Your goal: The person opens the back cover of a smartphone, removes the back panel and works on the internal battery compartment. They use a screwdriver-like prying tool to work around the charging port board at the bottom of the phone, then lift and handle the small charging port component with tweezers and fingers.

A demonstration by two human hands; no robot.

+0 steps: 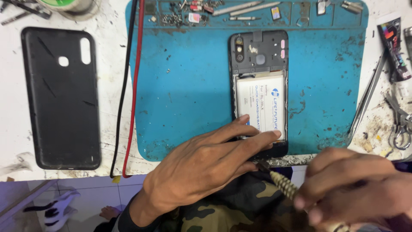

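Observation:
An opened black phone lies face down on a blue work mat, its white battery exposed. My left hand rests flat on the phone's lower end, with the fingers over the battery's bottom edge. My right hand grips a screwdriver with a ribbed handle. The screwdriver's tip sits at the phone's lower edge, beside my left fingers.
The phone's black back cover lies on the white bench at left. A red and a black wire run along the mat's left edge. Tweezers and scissors lie at right. Several small screws and parts fill the mat's top tray.

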